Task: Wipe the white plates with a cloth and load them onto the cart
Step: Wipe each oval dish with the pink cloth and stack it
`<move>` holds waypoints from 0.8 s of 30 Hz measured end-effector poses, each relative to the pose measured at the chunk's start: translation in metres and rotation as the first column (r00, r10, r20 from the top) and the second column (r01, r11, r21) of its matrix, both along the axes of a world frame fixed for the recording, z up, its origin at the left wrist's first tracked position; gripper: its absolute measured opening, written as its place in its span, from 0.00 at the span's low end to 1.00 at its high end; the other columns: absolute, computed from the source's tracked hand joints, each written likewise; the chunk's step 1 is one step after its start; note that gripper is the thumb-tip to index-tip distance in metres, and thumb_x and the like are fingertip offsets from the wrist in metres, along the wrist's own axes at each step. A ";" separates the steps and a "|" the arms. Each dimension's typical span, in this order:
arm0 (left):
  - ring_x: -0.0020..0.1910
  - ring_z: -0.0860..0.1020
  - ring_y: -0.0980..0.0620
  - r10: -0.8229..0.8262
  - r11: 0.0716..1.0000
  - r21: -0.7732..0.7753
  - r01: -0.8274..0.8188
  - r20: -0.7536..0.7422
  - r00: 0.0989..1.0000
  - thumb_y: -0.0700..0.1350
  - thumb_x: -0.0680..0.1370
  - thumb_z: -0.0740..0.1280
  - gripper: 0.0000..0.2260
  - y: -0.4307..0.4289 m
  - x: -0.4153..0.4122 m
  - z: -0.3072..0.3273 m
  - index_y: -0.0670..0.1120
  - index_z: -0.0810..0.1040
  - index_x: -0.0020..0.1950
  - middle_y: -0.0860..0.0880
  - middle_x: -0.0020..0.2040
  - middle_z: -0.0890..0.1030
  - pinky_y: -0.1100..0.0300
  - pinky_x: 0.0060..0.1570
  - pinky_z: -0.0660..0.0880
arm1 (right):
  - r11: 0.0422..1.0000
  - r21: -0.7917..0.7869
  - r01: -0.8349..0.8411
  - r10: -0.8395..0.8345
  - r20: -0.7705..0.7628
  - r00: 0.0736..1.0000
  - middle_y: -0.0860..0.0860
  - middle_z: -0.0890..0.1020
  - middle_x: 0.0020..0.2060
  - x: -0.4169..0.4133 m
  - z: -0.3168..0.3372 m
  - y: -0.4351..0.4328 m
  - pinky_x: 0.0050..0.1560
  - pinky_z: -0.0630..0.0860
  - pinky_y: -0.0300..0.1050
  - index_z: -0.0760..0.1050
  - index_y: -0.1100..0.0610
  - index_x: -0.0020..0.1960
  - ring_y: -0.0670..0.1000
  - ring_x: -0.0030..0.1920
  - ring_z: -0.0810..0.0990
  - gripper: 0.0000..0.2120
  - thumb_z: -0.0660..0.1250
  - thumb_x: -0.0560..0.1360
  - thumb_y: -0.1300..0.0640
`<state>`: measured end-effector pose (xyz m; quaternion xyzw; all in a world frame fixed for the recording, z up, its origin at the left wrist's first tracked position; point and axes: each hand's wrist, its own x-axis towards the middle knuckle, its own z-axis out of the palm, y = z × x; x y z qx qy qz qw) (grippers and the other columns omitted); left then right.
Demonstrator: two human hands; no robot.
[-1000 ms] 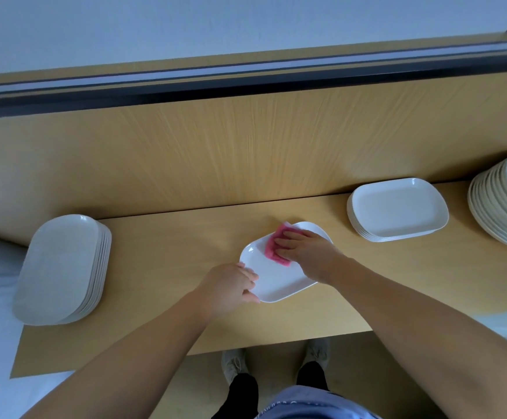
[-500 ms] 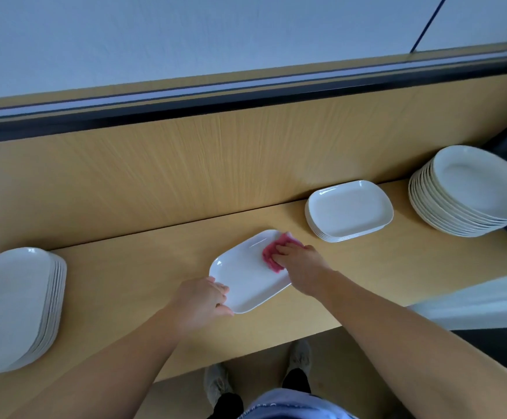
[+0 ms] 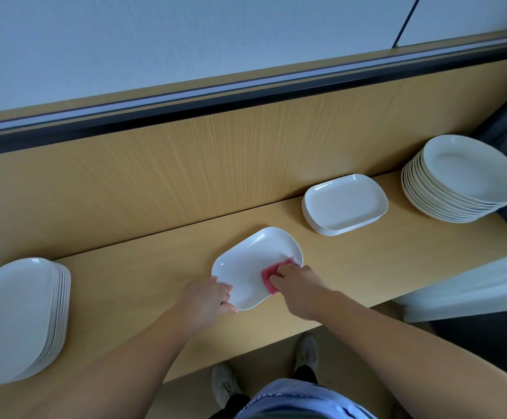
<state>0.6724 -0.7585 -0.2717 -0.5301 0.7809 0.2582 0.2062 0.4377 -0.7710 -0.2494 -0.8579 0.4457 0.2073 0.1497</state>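
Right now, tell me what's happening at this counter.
A person is wiping a white plate that lies on the wooden counter. The left hand grips the plate's near edge, and the right hand holds a pink cloth down on its right end. A tall stack of plates sits at the left, a short stack at the right, and a pile of round dishes beyond that. No cart is in view.
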 end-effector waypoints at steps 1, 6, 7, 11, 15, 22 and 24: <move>0.76 0.58 0.55 0.001 1.000 0.006 -0.001 -0.004 1.000 0.67 0.78 0.52 0.28 0.000 0.001 -0.001 0.51 0.77 0.66 0.59 0.72 0.69 0.59 0.68 0.64 | 1.000 0.003 -0.021 0.021 0.035 0.999 0.52 0.71 0.61 0.005 0.000 0.003 0.54 0.67 0.48 0.69 0.51 0.60 0.56 0.62 0.69 0.15 0.58 0.75 0.62; 0.75 0.60 0.56 -0.080 0.995 -0.071 0.076 -0.052 0.995 0.62 0.81 0.52 0.25 0.004 0.003 -0.006 0.49 0.72 0.71 0.56 0.74 0.67 0.63 0.73 0.53 | 0.987 0.019 -0.158 0.152 0.190 0.970 0.50 0.74 0.56 0.026 -0.009 0.008 0.48 0.69 0.48 0.71 0.48 0.61 0.56 0.58 0.73 0.15 0.59 0.78 0.61; 0.75 0.59 0.57 -0.080 0.993 -0.098 0.072 -0.083 0.993 0.61 0.81 0.54 0.24 0.004 0.004 -0.006 0.49 0.73 0.70 0.56 0.75 0.66 0.63 0.74 0.52 | 0.990 0.001 -0.144 0.140 0.217 0.966 0.49 0.75 0.57 0.022 -0.009 0.005 0.49 0.71 0.49 0.70 0.46 0.64 0.55 0.57 0.73 0.18 0.59 0.78 0.61; 0.72 0.65 0.56 -0.047 0.978 -0.208 0.018 -0.133 0.990 0.60 0.76 0.67 0.23 0.012 0.004 0.002 0.49 0.77 0.66 0.57 0.72 0.70 0.64 0.65 0.64 | 0.988 -0.151 -0.019 0.067 0.319 0.946 0.47 0.79 0.53 -0.005 -0.006 -0.011 0.44 0.75 0.48 0.71 0.43 0.65 0.56 0.49 0.78 0.25 0.63 0.72 0.63; 0.50 0.83 0.56 -0.107 0.949 -0.310 0.055 -0.151 0.983 0.58 0.50 0.84 0.25 0.020 -0.002 -0.008 0.53 0.85 0.43 0.56 0.52 0.84 0.63 0.45 0.79 | 0.969 -0.240 0.063 0.033 0.379 0.925 0.44 0.80 0.44 -0.020 0.003 -0.019 0.36 0.75 0.47 0.75 0.43 0.57 0.54 0.42 0.78 0.20 0.68 0.71 0.63; 0.49 0.84 0.55 -0.128 0.883 -0.470 0.010 -0.220 0.967 0.46 0.65 0.77 0.10 0.023 -0.010 -0.013 0.51 0.84 0.45 0.53 0.52 0.85 0.58 0.46 0.80 | 0.909 -0.368 0.196 0.056 0.573 0.818 0.46 0.81 0.48 -0.024 0.018 -0.024 0.37 0.77 0.49 0.78 0.50 0.59 0.55 0.46 0.80 0.22 0.69 0.69 0.68; 0.43 0.84 0.52 -0.025 0.894 -0.430 -0.124 -0.325 0.945 0.48 0.74 0.62 0.12 0.021 -0.010 -0.001 0.48 0.84 0.47 0.50 0.49 0.85 0.58 0.39 0.81 | 0.879 -0.421 0.225 0.102 0.626 0.773 0.49 0.81 0.51 -0.026 0.027 -0.030 0.40 0.78 0.50 0.77 0.53 0.61 0.56 0.49 0.80 0.22 0.69 0.70 0.68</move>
